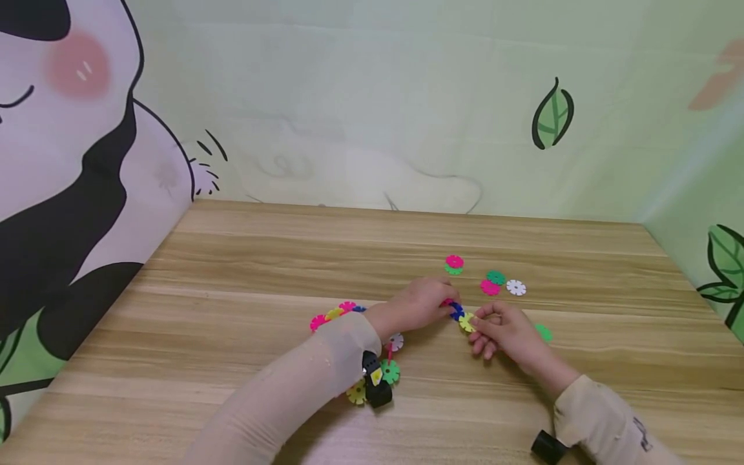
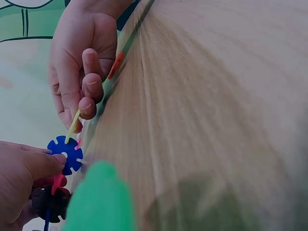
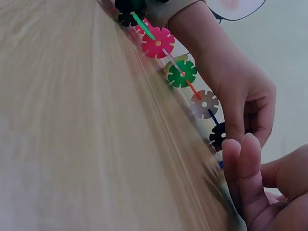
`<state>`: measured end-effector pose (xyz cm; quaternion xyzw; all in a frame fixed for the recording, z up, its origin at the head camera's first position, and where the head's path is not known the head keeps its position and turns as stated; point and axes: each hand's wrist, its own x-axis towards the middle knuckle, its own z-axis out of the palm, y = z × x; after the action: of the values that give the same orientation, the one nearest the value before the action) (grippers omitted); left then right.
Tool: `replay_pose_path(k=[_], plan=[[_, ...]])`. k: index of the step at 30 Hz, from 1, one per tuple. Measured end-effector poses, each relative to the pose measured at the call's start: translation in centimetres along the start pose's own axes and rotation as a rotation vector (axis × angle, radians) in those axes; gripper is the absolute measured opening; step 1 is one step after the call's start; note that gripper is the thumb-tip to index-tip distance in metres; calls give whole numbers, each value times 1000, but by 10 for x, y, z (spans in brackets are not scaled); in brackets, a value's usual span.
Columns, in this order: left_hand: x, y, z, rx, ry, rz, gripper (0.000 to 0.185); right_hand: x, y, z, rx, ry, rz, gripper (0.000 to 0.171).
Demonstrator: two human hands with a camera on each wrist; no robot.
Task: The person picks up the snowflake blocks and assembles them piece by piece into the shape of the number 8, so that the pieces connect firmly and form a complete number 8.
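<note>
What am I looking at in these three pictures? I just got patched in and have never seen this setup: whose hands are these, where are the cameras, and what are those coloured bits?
No machine here: a person works with two bare hands at a wooden table. The wide picture comes from a camera worn on the head, looking down. The other two come from cameras strapped to each wrist, so they look along the tabletop.

The coloured bits are small notched plastic discs that slot together. The left hand pinches a blue disc at the end of a chain of joined discs that runs back under the left arm. The right hand pinches a yellow disc right next to the blue one.

Loose discs lie just beyond the hands: a pink and green pair, a green one, a pink one, a white one.
</note>
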<state>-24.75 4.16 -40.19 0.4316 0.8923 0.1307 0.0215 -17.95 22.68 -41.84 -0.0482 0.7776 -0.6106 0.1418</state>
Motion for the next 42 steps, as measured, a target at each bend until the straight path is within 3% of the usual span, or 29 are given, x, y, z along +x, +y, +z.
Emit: replay_pose_path(k=[9, 16, 24, 30, 35, 42], plan=[[-3, 2, -1, 87, 37, -28, 16, 5, -3, 14, 70, 91, 15, 23], [-5, 4, -2, 115, 44, -43, 16, 8, -3, 13, 28, 109, 21, 23], [-3, 1, -10, 42, -33, -67, 25, 15, -2, 8, -45, 134, -16, 27], [-9, -8, -25, -86, -64, -42, 36, 16, -4, 4, -71, 144, -22, 28], [-23, -24, -41, -117, -109, 21, 37, 16, -5, 2, -83, 153, 4, 28], [-52, -43, -55, -114, -247, 50, 40, 16, -6, 1, -106, 155, 14, 28]])
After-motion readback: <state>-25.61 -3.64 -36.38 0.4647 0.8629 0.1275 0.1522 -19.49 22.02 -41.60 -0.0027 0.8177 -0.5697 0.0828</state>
